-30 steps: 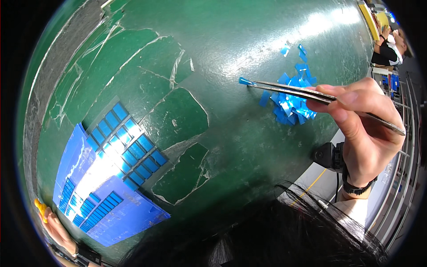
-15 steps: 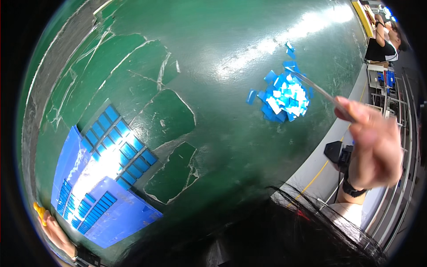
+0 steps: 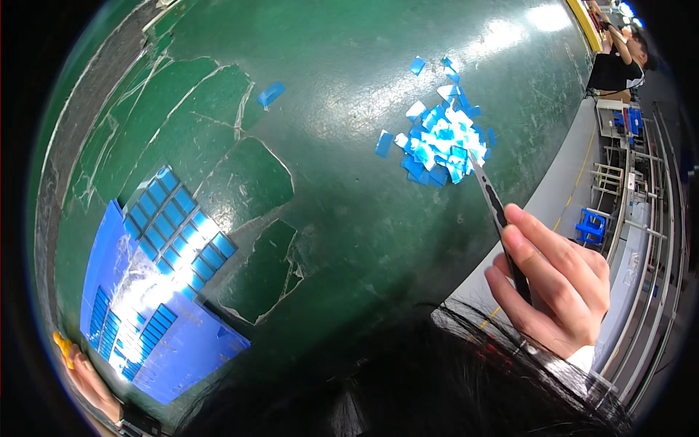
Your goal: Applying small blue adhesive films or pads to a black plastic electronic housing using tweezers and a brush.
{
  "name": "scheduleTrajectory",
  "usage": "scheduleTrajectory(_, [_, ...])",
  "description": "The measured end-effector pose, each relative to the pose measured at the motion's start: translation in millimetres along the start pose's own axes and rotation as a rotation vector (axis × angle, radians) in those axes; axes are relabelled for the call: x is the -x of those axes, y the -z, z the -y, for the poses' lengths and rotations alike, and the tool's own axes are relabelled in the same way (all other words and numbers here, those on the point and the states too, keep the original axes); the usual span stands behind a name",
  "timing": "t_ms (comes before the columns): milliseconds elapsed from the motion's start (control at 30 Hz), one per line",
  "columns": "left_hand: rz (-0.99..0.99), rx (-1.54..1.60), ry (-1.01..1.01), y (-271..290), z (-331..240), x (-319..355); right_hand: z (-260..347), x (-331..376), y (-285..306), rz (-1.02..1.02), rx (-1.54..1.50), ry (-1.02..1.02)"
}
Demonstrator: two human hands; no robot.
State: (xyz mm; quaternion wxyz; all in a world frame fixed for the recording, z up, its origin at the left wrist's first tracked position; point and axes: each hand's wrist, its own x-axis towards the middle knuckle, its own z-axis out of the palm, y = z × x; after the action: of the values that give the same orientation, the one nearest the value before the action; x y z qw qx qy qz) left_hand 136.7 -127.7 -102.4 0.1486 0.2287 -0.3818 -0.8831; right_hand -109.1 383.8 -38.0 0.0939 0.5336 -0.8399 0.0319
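My right hand (image 3: 553,284) pinches a pair of metal tweezers (image 3: 494,200) with dark grips. Their tips touch the lower right side of a loose pile of small blue and white film pieces (image 3: 444,146) on the green mat; whether they grip a piece cannot be made out. At the lower left edge, my left hand (image 3: 95,386) has its fingers stretched out beside a blue sheet (image 3: 204,357), with yellow coverings (image 3: 64,348) at the fingertips. Rows of dark blue rectangular tiles (image 3: 171,215) lie at the sheet's far edge, and narrower blue strips (image 3: 156,328) lie on it, partly lost in glare.
One blue piece (image 3: 271,95) lies apart from the pile. The green mat (image 3: 349,240) has torn, peeling patches at left. A person in black (image 3: 615,71) works at the far right, near a blue stool (image 3: 591,226) and metal racks (image 3: 644,175). Dark hair covers the lower edge.
The tweezers' tips have gone from the pile's far side to its lower right, and my right hand has moved nearer and left. Separate blue pieces now lie left of and beyond the pile.
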Motion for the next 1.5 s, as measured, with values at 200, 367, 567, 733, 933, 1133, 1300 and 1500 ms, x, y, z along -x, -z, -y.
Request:
scheduleTrajectory(200, [-0.062, 0.070, -0.088, -4, 4, -3, -18, -9, 16, -0.201, -0.398, -0.174])
scheduleTrajectory(367, [-0.130, -0.039, -0.128, -10, 9, 0, -16, -16, 17, -0.448, -0.665, -0.604])
scheduleTrajectory(567, [-0.230, 0.011, -0.047, -59, 26, 1, -3, -35, 31, -0.515, -0.940, -0.835])
scheduleTrajectory(733, [-0.015, -0.009, -0.011, -72, 26, 3, 17, -58, 44, -0.501, -1.100, -0.734])
scheduleTrajectory(933, [0.003, -0.095, -0.074, -67, 17, 12, 71, -108, 21, -0.377, -1.515, -0.580])
scheduleTrajectory(1133, [0.012, -0.063, -0.115, -64, 18, 8, 105, -134, -2, -0.267, -1.523, -0.646])
scheduleTrajectory(1300, [0.041, -0.016, -0.136, -60, 20, 14, 112, -139, 0, -0.326, -1.512, -0.715])
scheduleTrajectory(1500, [0.041, -0.043, -0.137, -65, 23, 12, 98, -121, -4, -0.332, -1.513, -0.794])
